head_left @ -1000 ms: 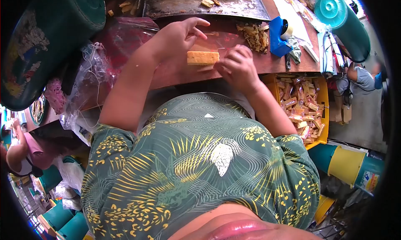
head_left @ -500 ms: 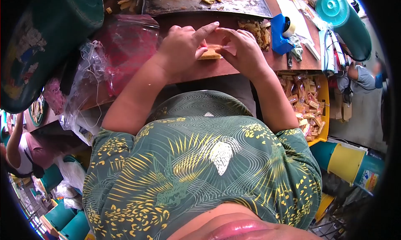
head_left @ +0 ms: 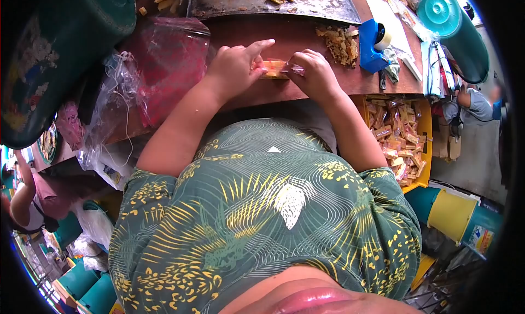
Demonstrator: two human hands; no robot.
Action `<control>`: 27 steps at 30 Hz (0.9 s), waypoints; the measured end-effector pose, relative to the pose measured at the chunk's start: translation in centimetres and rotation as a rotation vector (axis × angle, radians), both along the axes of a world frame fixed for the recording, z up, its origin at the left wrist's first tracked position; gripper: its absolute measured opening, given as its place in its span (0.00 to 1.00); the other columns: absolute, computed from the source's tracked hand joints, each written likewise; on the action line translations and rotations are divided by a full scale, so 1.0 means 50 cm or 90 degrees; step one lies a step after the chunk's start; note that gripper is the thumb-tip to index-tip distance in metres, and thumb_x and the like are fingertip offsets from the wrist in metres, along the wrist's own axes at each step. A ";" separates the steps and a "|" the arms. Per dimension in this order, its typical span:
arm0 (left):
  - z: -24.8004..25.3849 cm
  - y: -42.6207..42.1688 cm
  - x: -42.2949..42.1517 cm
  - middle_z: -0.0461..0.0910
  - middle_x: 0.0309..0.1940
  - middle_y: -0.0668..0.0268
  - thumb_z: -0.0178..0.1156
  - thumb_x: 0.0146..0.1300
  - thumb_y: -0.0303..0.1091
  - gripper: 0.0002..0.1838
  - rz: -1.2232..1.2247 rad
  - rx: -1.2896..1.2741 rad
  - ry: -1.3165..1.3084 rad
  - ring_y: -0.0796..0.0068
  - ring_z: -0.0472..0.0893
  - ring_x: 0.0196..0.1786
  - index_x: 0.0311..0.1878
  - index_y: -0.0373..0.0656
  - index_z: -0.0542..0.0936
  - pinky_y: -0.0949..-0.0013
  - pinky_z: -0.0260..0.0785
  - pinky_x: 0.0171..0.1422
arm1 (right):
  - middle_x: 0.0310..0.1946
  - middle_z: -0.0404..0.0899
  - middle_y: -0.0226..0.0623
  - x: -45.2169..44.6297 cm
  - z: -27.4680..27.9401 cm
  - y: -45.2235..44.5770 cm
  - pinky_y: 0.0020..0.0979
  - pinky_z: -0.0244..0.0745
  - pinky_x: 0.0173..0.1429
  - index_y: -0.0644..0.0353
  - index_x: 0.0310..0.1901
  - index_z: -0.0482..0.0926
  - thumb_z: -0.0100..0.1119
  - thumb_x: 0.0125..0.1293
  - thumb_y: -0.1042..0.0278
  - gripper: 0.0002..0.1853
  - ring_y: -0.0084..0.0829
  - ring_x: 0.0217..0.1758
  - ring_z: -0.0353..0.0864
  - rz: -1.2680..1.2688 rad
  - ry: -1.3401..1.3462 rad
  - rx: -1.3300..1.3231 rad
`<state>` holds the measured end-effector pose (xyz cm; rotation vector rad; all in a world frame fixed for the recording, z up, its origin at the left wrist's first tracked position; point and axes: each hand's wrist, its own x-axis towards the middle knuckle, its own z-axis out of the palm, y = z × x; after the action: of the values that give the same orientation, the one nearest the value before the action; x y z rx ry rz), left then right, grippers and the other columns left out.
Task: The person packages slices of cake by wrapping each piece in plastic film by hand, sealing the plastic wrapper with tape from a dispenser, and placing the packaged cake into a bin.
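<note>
Between my hands, near the table's front edge, is a yellow pastry bar (head_left: 274,69) in a clear plastic wrapper. My left hand (head_left: 231,68) grips its left end with the thumb and curled fingers, while the index finger points out above. At the other end, my right hand (head_left: 315,73) pinches the gathered wrapper with closed fingers. Parts of both ends are hidden by my fingers. To the right of my hands lies a pile of broken yellow pieces (head_left: 340,45), beside a blue tape dispenser (head_left: 371,46).
A metal tray (head_left: 268,6) with crumbs lies at the back. Pink plastic bags (head_left: 169,68) cover the table's left side, under a large green container (head_left: 60,57). A yellow crate (head_left: 425,150) of wrapped bars stands at lower right. Other people are at both sides.
My hands were close together above the bar, index fingers nearly touching. Now my right hand has dropped to the bar's right end and closed on the wrapper there.
</note>
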<state>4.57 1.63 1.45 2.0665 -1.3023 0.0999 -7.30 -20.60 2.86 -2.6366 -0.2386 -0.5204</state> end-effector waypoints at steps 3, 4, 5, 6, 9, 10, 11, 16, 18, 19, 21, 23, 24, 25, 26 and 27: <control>-0.003 0.007 -0.009 0.88 0.37 0.68 0.71 0.67 0.34 0.31 0.037 -0.038 0.082 0.71 0.85 0.38 0.73 0.55 0.74 0.64 0.75 0.50 | 0.37 0.86 0.40 -0.015 -0.005 0.003 0.36 0.83 0.47 0.60 0.45 0.81 0.73 0.66 0.71 0.11 0.34 0.41 0.88 -0.091 0.076 0.202; -0.007 0.012 -0.007 0.88 0.36 0.67 0.71 0.68 0.34 0.28 0.065 -0.072 0.172 0.74 0.85 0.37 0.71 0.53 0.75 0.67 0.75 0.49 | 0.37 0.86 0.40 -0.016 -0.020 -0.010 0.34 0.83 0.47 0.61 0.47 0.80 0.72 0.67 0.71 0.11 0.31 0.41 0.88 -0.114 0.108 0.274; -0.014 0.017 -0.004 0.87 0.35 0.67 0.70 0.70 0.33 0.25 0.092 -0.105 0.263 0.78 0.84 0.36 0.69 0.52 0.77 0.70 0.74 0.47 | 0.37 0.86 0.39 -0.015 -0.035 -0.020 0.33 0.83 0.46 0.61 0.49 0.79 0.71 0.69 0.72 0.12 0.29 0.41 0.88 -0.138 0.142 0.344; -0.029 0.025 0.008 0.86 0.36 0.68 0.65 0.74 0.31 0.16 0.087 -0.115 0.345 0.83 0.81 0.38 0.63 0.48 0.78 0.76 0.74 0.45 | 0.37 0.86 0.37 -0.014 -0.045 -0.023 0.31 0.82 0.48 0.61 0.54 0.76 0.68 0.71 0.74 0.14 0.24 0.41 0.85 -0.147 0.125 0.426; -0.070 0.034 0.031 0.86 0.38 0.69 0.60 0.75 0.25 0.11 -0.027 -0.169 0.500 0.82 0.81 0.41 0.58 0.45 0.79 0.75 0.75 0.50 | 0.37 0.86 0.36 -0.014 -0.071 -0.045 0.30 0.82 0.48 0.64 0.49 0.78 0.65 0.73 0.75 0.08 0.23 0.41 0.85 -0.125 0.165 0.519; -0.077 0.035 0.035 0.85 0.40 0.69 0.56 0.76 0.22 0.09 -0.110 -0.212 0.463 0.82 0.81 0.43 0.53 0.40 0.82 0.75 0.75 0.53 | 0.37 0.86 0.36 -0.013 -0.085 -0.056 0.29 0.82 0.48 0.64 0.48 0.79 0.64 0.74 0.75 0.06 0.23 0.40 0.85 -0.087 0.160 0.486; -0.081 0.040 0.043 0.85 0.41 0.69 0.55 0.75 0.21 0.09 -0.115 -0.168 0.499 0.82 0.81 0.44 0.53 0.39 0.83 0.75 0.75 0.54 | 0.37 0.86 0.36 -0.009 -0.099 -0.070 0.29 0.82 0.48 0.65 0.47 0.80 0.63 0.75 0.75 0.05 0.22 0.40 0.84 -0.047 0.154 0.452; -0.022 0.036 0.021 0.87 0.45 0.68 0.61 0.72 0.24 0.12 -0.057 -0.100 0.621 0.82 0.81 0.46 0.56 0.36 0.86 0.73 0.75 0.56 | 0.36 0.87 0.32 -0.015 -0.061 -0.037 0.28 0.81 0.46 0.66 0.48 0.86 0.69 0.72 0.72 0.08 0.19 0.38 0.82 -0.083 0.188 0.492; -0.027 0.027 0.003 0.88 0.45 0.67 0.65 0.70 0.27 0.14 -0.032 -0.156 0.585 0.78 0.82 0.46 0.56 0.39 0.87 0.72 0.76 0.55 | 0.36 0.87 0.30 -0.023 -0.034 -0.013 0.27 0.80 0.45 0.65 0.50 0.88 0.73 0.68 0.69 0.12 0.17 0.36 0.81 -0.135 0.204 0.502; -0.030 0.022 -0.003 0.89 0.46 0.66 0.67 0.69 0.29 0.14 -0.020 -0.185 0.567 0.76 0.83 0.47 0.57 0.41 0.88 0.71 0.76 0.54 | 0.37 0.87 0.30 -0.024 -0.029 -0.016 0.26 0.80 0.47 0.64 0.49 0.88 0.74 0.67 0.69 0.12 0.18 0.39 0.82 -0.169 0.222 0.459; -0.029 0.027 -0.002 0.88 0.44 0.67 0.70 0.67 0.33 0.12 0.057 -0.127 0.291 0.70 0.83 0.49 0.52 0.44 0.90 0.66 0.75 0.58 | 0.39 0.88 0.29 -0.024 -0.023 -0.023 0.26 0.81 0.50 0.63 0.46 0.88 0.77 0.65 0.69 0.12 0.20 0.44 0.83 -0.232 0.256 0.375; -0.021 0.035 -0.008 0.87 0.44 0.67 0.72 0.66 0.37 0.09 0.113 -0.053 0.098 0.65 0.81 0.53 0.47 0.46 0.91 0.61 0.72 0.63 | 0.38 0.86 0.31 -0.030 -0.018 -0.031 0.29 0.80 0.52 0.61 0.44 0.90 0.78 0.64 0.66 0.11 0.27 0.46 0.83 -0.166 0.144 0.185; -0.003 0.042 -0.017 0.85 0.45 0.66 0.72 0.65 0.38 0.09 0.132 -0.010 0.044 0.62 0.80 0.56 0.45 0.47 0.91 0.58 0.70 0.65 | 0.38 0.86 0.31 -0.034 -0.017 -0.037 0.31 0.80 0.53 0.60 0.42 0.90 0.78 0.63 0.65 0.10 0.31 0.47 0.82 -0.132 0.088 0.091; 0.004 0.046 -0.022 0.84 0.46 0.66 0.72 0.65 0.39 0.08 0.150 0.034 -0.010 0.60 0.79 0.59 0.43 0.48 0.91 0.55 0.68 0.68 | 0.39 0.85 0.32 -0.037 -0.024 -0.047 0.33 0.79 0.55 0.59 0.41 0.90 0.78 0.63 0.64 0.11 0.34 0.49 0.81 -0.135 0.084 0.060; -0.010 0.047 -0.018 0.83 0.47 0.66 0.72 0.64 0.41 0.09 0.153 0.037 0.019 0.60 0.77 0.60 0.42 0.48 0.90 0.54 0.66 0.69 | 0.40 0.84 0.34 -0.041 -0.036 -0.061 0.35 0.78 0.56 0.58 0.41 0.90 0.79 0.62 0.62 0.11 0.37 0.51 0.80 -0.139 0.082 0.028; -0.021 0.052 -0.010 0.82 0.49 0.66 0.72 0.64 0.42 0.09 0.157 0.041 0.045 0.60 0.76 0.62 0.40 0.48 0.90 0.53 0.64 0.71 | 0.41 0.83 0.35 -0.042 -0.037 -0.065 0.37 0.77 0.57 0.57 0.40 0.90 0.79 0.61 0.61 0.11 0.41 0.53 0.79 -0.142 0.077 -0.003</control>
<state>4.05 4.21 0.38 2.2574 -1.0164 0.0948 -9.40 -23.83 1.02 -2.7032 0.0936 -0.4290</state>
